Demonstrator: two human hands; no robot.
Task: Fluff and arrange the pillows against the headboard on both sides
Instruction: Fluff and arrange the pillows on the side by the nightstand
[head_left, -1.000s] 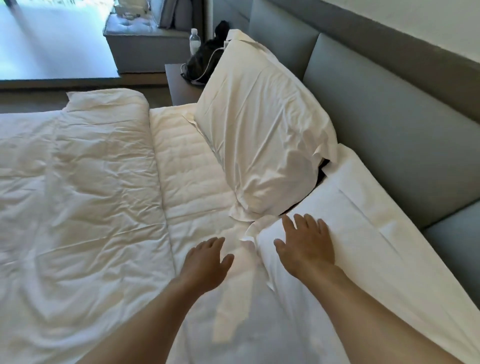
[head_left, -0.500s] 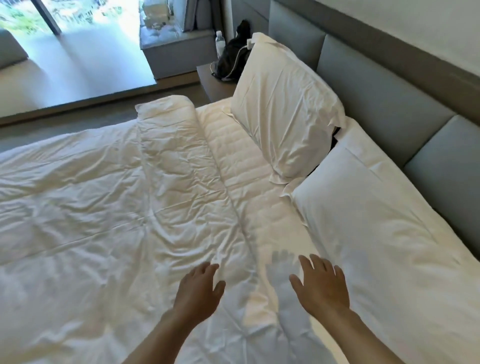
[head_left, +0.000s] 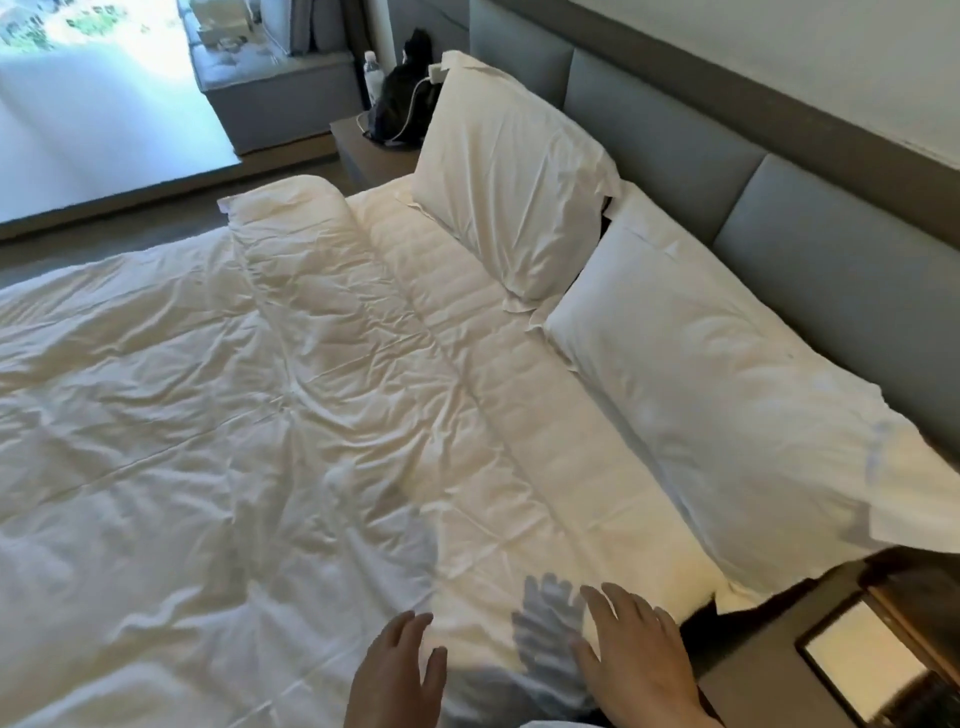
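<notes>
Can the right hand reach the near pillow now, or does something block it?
Probably yes. The right hand hovers open over the sheet, apart from the near pillow, and only bare bedding lies between them.

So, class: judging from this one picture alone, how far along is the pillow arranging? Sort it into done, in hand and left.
Done: the far pillow stands propped against the headboard. In hand: nothing; the left hand and right hand hover open over the duvet, touching no pillow. Left: the near pillow lies flat along the headboard with its case edge hanging off the mattress corner, so it probably needs fluffing and standing up.
</notes>
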